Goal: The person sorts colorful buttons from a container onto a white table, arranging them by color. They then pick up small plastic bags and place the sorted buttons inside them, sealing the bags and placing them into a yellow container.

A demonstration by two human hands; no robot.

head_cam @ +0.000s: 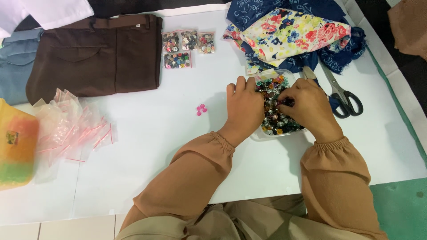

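A clear rectangular plastic tub of mixed coloured buttons (276, 113) is lying right of the white table's (155, 133) middle, its long axis running away from the person. The left hand (243, 109) is cupping its near-left wall, fingers curled; the right hand (309, 108) is pinching buttons inside. Grey-handled scissors (342, 95) are lying just beside, floral fabric (293, 33) beyond, four filled button bags (187, 46) and pink buttons (201, 109) leftward.

A sewing or tailoring workroom. Folded trousers (95, 53) lie upper left, floral fabric (296, 33) and scissors (340, 93) upper right. Bagged buttons (187, 48) sit top centre.
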